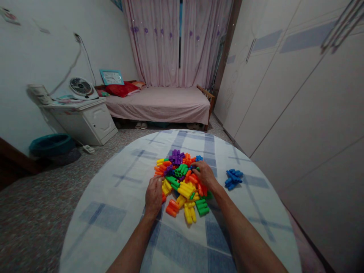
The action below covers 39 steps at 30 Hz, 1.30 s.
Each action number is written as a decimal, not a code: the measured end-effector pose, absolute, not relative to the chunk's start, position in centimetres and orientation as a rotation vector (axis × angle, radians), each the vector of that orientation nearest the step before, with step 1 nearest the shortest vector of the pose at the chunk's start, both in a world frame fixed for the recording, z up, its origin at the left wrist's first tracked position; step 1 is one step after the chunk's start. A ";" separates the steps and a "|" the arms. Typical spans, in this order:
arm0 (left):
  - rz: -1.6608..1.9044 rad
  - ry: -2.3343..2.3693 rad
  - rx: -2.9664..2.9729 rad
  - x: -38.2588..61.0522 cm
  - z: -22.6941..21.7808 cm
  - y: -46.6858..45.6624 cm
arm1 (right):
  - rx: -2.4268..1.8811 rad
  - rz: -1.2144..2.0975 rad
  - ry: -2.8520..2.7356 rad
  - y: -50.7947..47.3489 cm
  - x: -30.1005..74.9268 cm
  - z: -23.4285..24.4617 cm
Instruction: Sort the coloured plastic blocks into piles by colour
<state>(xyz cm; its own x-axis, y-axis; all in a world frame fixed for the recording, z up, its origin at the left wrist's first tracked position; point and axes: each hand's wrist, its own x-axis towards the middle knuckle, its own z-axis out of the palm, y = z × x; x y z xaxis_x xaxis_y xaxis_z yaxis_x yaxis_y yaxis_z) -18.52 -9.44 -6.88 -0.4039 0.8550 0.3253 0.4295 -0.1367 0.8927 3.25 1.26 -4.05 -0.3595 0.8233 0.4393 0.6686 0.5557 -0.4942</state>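
Note:
A heap of plastic building blocks shaped like joined tubes lies mid-table, in purple, orange, green, yellow and blue. My right hand [204,174] reaches over the heap's right side, its bent fingertips closed on a small blue building block [191,167] that they mostly cover. At the left edge rests my left hand [154,195], fingers loosely extended against the blocks, holding nothing visible. Purple blocks [176,157] top the far side, and a green block [181,171] sits mid-heap. Yellow blocks [186,189] and an orange block [172,208] are nearer me. Apart, to the right, lies a small blue pile [234,178].
The round table wears a blue-and-white checked cloth [113,193]. Beyond it stands a bed [162,102] before pink curtains [159,45]. A white cabinet [96,121] with a fan [81,87] and a teal bin [52,144] are left; wardrobes [284,94] line the right.

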 end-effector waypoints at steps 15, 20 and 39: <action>1.581 1.754 1.419 -18.5 -6.9 -9.5 | -1.705 -0.160 -0.998 0.7 20.0 -5.7; 1.574 1.763 1.457 -18.5 -6.6 -9.6 | -1.855 -0.017 -1.033 0.1 20.6 -7.6; 1.744 1.747 1.156 -19.2 -7.5 -9.1 | -1.424 -0.013 -1.268 -5.7 11.0 -4.4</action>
<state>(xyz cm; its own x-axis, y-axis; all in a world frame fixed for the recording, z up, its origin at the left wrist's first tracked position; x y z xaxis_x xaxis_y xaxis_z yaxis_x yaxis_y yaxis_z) -19.19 -9.14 -7.55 -0.5705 0.7788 0.2607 0.2620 -0.1283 0.9565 10.99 -5.66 -4.36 0.4117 0.6539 0.6348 0.6669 0.2586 -0.6988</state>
